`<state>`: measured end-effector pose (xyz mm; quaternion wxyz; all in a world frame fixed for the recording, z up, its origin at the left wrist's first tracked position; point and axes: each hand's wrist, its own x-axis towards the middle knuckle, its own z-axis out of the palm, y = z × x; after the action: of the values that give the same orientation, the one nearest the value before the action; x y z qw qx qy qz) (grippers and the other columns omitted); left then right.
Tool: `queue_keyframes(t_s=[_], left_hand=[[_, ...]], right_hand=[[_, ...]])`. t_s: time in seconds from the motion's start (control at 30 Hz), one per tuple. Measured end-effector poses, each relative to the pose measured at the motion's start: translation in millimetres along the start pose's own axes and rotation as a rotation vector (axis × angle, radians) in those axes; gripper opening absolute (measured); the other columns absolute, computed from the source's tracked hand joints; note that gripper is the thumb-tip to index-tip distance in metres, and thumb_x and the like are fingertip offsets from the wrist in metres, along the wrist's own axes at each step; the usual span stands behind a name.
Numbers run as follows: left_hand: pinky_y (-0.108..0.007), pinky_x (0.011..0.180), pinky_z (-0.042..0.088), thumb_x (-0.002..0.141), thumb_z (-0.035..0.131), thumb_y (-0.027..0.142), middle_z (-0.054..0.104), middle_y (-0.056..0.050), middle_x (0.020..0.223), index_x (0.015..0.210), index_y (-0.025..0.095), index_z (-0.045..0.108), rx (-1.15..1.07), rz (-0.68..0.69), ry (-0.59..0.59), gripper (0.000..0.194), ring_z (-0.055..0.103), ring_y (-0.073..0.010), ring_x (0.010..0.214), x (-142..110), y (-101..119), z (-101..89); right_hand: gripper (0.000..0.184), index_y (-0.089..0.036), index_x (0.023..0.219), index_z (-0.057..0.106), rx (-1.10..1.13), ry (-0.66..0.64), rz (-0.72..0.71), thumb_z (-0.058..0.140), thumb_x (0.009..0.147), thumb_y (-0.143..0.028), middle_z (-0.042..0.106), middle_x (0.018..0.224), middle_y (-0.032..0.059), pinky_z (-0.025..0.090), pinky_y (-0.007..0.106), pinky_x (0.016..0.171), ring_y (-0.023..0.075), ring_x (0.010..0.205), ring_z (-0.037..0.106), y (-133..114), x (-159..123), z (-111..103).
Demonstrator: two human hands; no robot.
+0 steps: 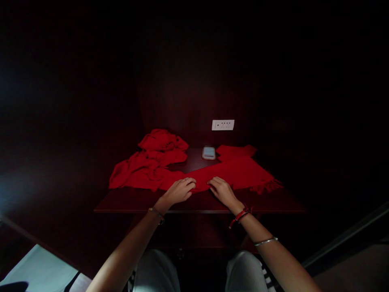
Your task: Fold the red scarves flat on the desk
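A long red scarf [240, 172] with a fringed right end lies across the dark wooden shelf, with its left part bunched into a loose heap [161, 148]. My left hand [180, 190] is at the scarf's narrow middle stretch, fingers curled over the cloth near its front edge. A short way to the right, my right hand [221, 190] also has bent fingers closed on the cloth. Between the two hands the fabric lies fairly flat. What the fingertips pinch is partly hidden under both hands.
Behind the scarf, a phone [209, 153] with a lit screen lies near the back panel. A white socket plate [223, 125] is set in that panel. The shelf's front edge [200, 211] runs above my knees. Dark walls stand on both sides.
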<state>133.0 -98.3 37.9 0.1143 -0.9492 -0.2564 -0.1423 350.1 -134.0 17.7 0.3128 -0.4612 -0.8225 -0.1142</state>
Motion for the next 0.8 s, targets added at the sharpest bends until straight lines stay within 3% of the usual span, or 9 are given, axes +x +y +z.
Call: queue_keyframes(t_s=[0.23,0.4,0.5,0.67,0.8], left_hand=[[-0.028,0.084,0.038,0.081,0.045,0.018,0.056,-0.006,0.102,0.108,0.020,0.047,0.050,-0.038,-0.018,0.027,0.050,-0.0174,0.097,-0.8,0.3,1.9],[-0.034,0.083,0.035,0.076,0.054,0.023,0.059,-0.006,0.087,0.087,0.017,0.054,0.095,-0.073,-0.065,0.012,0.052,-0.0199,0.088,-4.5,-13.9,-4.2],[-0.031,0.079,0.037,0.078,0.052,0.022,0.058,-0.005,0.081,0.078,0.017,0.054,0.086,-0.025,-0.099,0.006,0.053,-0.0181,0.082,-7.9,-27.2,-14.8],[-0.025,0.074,0.040,0.080,0.048,0.035,0.054,-0.006,0.097,0.095,0.017,0.053,0.022,0.041,-0.138,0.023,0.053,-0.0163,0.084,-3.5,-44.0,-40.7],[-0.025,0.076,0.040,0.079,0.046,0.023,0.056,-0.005,0.094,0.096,0.018,0.054,0.070,0.048,-0.199,0.019,0.054,-0.0163,0.084,4.4,-49.6,-64.0]], right_hand=[[0.013,-0.018,0.085,0.056,0.025,0.003,0.042,0.048,0.078,-0.010,0.058,0.080,0.0048,0.042,0.028,0.072,0.0172,0.077,0.052,2.4,-1.6,0.4],[0.012,-0.018,0.085,0.057,-0.035,0.000,0.037,0.048,0.079,-0.013,0.059,0.080,0.0055,0.042,0.029,0.072,0.0177,0.077,0.053,5.0,-4.0,-0.1],[0.012,-0.019,0.085,0.058,-0.064,-0.004,0.027,0.047,0.081,-0.015,0.058,0.078,0.0057,0.042,0.029,0.070,0.0177,0.075,0.053,5.8,-3.9,0.7],[0.014,-0.018,0.085,0.058,-0.038,0.025,0.043,0.044,0.083,-0.017,0.058,0.077,0.0055,0.042,0.027,0.069,0.0168,0.074,0.053,3.7,-1.6,1.6],[0.016,-0.018,0.087,0.058,-0.020,0.055,0.058,0.042,0.084,-0.020,0.059,0.078,0.0061,0.043,0.027,0.069,0.0171,0.074,0.054,5.8,-1.0,0.4]])
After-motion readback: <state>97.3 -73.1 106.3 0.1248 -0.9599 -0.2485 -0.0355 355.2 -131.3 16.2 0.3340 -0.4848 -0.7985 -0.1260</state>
